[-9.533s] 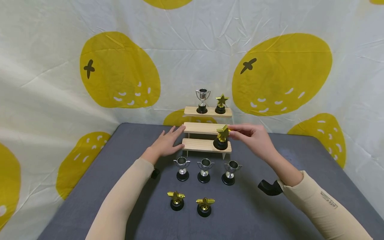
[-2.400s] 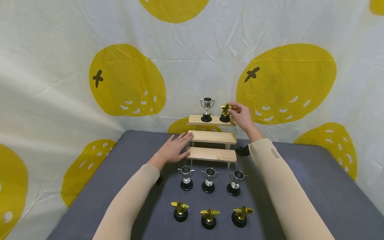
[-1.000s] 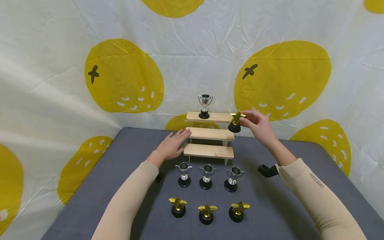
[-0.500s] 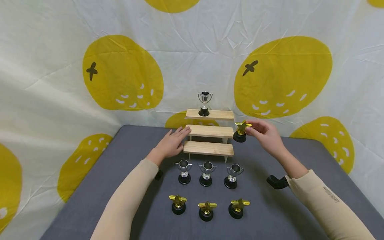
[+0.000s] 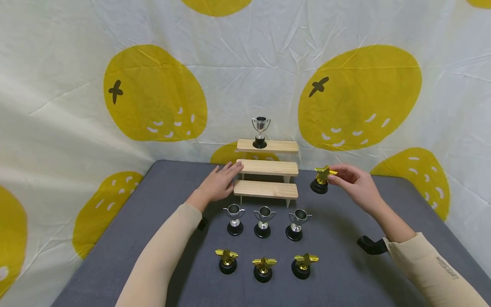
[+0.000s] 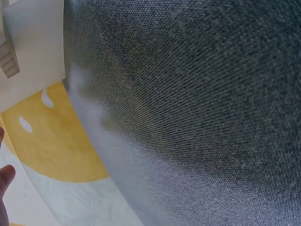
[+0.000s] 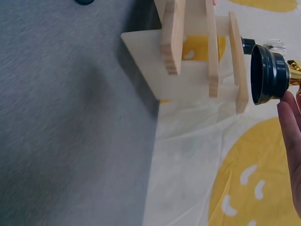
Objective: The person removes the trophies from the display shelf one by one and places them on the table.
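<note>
My right hand [image 5: 356, 186] pinches a gold star trophy [image 5: 320, 180] by its star, in the air to the right of the wooden tiered shelf [image 5: 266, 167]. In the right wrist view the trophy's black base [image 7: 270, 75] shows, with my fingers [image 7: 290, 127] beside it. My left hand [image 5: 218, 183] has its fingers extended and touches the left end of the shelf, around the middle tier. Only fingertips of it [image 6: 5, 176] enter the left wrist view. On the top tier, towards the left, stands a silver cup trophy [image 5: 260, 131].
In front of the shelf, three silver cups [image 5: 263, 221] stand in a row on the grey cloth [image 5: 184, 183]. Nearer to me is a row of three gold star trophies [image 5: 264, 269]. A patterned curtain [image 5: 245, 85] hangs right behind the shelf.
Another star trophy, earlier in my right hand, now stands front right. My right hand has since lifted this one off the top tier and carried it right and down. The left hand stays put.
</note>
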Action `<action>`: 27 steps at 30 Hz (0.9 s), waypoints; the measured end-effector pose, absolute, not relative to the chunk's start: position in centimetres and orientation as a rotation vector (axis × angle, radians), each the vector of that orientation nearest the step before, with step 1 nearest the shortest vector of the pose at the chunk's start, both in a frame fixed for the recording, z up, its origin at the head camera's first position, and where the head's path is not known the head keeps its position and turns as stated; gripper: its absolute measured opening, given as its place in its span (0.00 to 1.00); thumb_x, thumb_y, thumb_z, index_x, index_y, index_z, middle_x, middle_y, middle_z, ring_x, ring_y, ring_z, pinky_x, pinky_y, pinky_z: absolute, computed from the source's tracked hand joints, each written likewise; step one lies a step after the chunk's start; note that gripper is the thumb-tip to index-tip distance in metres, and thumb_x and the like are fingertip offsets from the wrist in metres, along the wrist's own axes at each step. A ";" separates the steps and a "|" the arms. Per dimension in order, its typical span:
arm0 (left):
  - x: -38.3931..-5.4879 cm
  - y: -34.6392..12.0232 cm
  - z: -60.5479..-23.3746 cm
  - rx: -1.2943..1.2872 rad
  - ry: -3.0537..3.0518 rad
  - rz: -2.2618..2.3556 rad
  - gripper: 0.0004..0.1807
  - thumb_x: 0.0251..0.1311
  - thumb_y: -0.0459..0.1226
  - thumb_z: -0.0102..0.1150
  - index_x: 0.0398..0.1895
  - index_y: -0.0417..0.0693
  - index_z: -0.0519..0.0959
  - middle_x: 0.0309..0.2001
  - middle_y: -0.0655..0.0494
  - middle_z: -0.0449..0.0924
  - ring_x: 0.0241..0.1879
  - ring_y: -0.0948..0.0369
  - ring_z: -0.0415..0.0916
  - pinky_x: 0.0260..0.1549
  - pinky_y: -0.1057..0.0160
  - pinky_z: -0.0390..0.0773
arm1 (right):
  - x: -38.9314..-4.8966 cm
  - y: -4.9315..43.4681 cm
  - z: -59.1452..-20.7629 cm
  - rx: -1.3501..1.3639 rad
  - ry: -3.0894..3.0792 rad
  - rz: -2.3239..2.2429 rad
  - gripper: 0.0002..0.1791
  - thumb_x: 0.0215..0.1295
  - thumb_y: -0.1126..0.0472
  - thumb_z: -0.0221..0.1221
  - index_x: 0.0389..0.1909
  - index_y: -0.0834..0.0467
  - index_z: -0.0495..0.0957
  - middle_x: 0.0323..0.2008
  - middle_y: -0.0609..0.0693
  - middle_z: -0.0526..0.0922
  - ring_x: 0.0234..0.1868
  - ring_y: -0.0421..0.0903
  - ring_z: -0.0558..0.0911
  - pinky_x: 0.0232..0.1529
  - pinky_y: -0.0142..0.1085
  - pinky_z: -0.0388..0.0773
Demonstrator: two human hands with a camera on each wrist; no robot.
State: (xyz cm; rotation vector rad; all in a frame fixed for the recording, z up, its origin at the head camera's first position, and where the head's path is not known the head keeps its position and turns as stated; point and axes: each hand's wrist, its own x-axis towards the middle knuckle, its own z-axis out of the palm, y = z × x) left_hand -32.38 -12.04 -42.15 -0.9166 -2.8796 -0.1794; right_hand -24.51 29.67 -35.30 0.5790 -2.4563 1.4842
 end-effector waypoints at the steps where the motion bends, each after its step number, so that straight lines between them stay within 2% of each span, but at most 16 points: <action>1: -32.4 -12.1 -42.2 -0.916 -2.877 -0.179 0.37 0.74 0.37 0.52 0.83 0.53 0.53 0.82 0.57 0.47 0.79 0.50 0.49 0.71 0.36 0.54 | -24.3 29.9 -35.4 0.577 -2.464 1.475 0.17 0.70 0.68 0.64 0.57 0.69 0.79 0.42 0.38 0.87 0.39 0.34 0.86 0.42 0.25 0.81; 5: -32.3 -12.1 -42.1 -0.920 -2.865 -0.189 0.37 0.74 0.37 0.53 0.83 0.52 0.53 0.82 0.56 0.48 0.79 0.50 0.49 0.71 0.35 0.55 | -23.5 30.7 -35.6 0.549 -2.509 1.411 0.16 0.70 0.67 0.65 0.55 0.69 0.79 0.41 0.39 0.87 0.38 0.33 0.86 0.41 0.24 0.80; 14: -32.3 -12.1 -42.2 -0.927 -2.854 -0.180 0.37 0.74 0.38 0.52 0.83 0.52 0.53 0.82 0.56 0.48 0.79 0.48 0.50 0.71 0.35 0.54 | -21.6 32.2 -36.6 0.576 -2.545 1.372 0.13 0.67 0.71 0.65 0.52 0.67 0.80 0.42 0.33 0.85 0.38 0.32 0.85 0.39 0.23 0.79; 21: -32.3 -12.0 -42.3 -0.931 -2.844 -0.193 0.37 0.74 0.37 0.52 0.83 0.51 0.53 0.82 0.55 0.49 0.78 0.48 0.51 0.70 0.34 0.55 | -20.7 33.2 -37.3 0.588 -2.578 1.348 0.12 0.67 0.72 0.65 0.49 0.66 0.80 0.41 0.35 0.84 0.39 0.31 0.85 0.39 0.23 0.80; 27: -32.2 -12.0 -42.3 -0.926 -2.839 -0.187 0.37 0.74 0.37 0.52 0.83 0.51 0.53 0.82 0.55 0.49 0.78 0.48 0.51 0.70 0.34 0.56 | -20.1 33.8 -38.0 0.646 -2.628 1.411 0.12 0.67 0.73 0.65 0.49 0.67 0.79 0.41 0.40 0.85 0.40 0.34 0.86 0.39 0.26 0.81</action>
